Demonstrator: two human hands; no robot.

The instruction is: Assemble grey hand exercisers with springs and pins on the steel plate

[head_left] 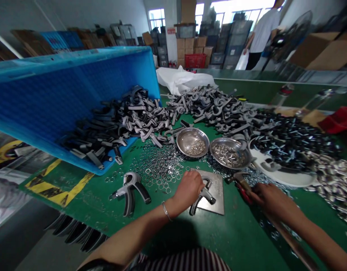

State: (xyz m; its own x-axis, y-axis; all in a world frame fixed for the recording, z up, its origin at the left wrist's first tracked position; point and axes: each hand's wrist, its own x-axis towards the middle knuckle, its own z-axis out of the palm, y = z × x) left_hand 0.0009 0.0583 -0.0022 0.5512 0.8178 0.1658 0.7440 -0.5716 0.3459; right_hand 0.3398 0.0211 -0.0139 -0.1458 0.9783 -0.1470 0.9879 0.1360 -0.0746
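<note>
On a green workbench [238, 233], a hand-grip exerciser [204, 199] lies on a square steel plate [217, 188], its black handles pointing down toward the person. The left hand [187, 190] is closed firmly over the top of the exerciser, covering part of its upper end. The right hand [271, 199] is closed around a hammer [239, 184] and is just beside the plate, with the metal head pointing left, toward the exerciser but not touching it.

Left of the plate, a second exerciser [130, 192] lies on the bench. Steel rings [153, 165] are scattered across the bench above it and around the top of the plate. Two shallow steel bowls sit side by side beyond the plate, one [192, 142] holding small rings and the other [230, 154] holding small metal pieces.

Farther back, a tipped blue plastic crate [77, 98] spills dark handles [114, 120] onto the bench, beside a heap of grey curved parts [210, 105]. To the right lie a mound of black-and-silver bolts [289, 139] and a pile of silver tubes [334, 184]. Beyond the bench, a person in a white shirt [261, 34] stands near stacked cardboard boxes [190, 49].
</note>
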